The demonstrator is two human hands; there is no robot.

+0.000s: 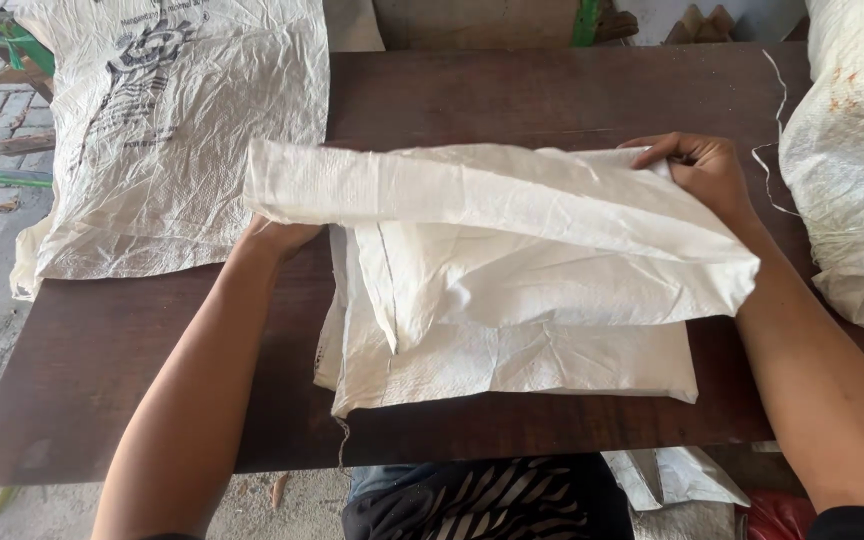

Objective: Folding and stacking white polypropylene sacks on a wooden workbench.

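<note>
- Halfway through a fold, by the look of it: white woven plastic sack (512,290) lying on the dark brown wooden counter (152,340), lower layers already flat and doubled, top flap lifted and carried across — not yet laid down or pressed.
- Right hand (697,170) pinching the flap's far right corner, fingers closed on the fabric.
- Left hand (277,238) mostly hidden under the raised flap at its left end; grip impossible to tell.
- Near edge of the sack close to the counter's front edge, a loose thread hanging over.
- Crumpled printed white sack (172,130) just to the left, bulging white sack (852,170) at the right — open room only across the far middle.
</note>
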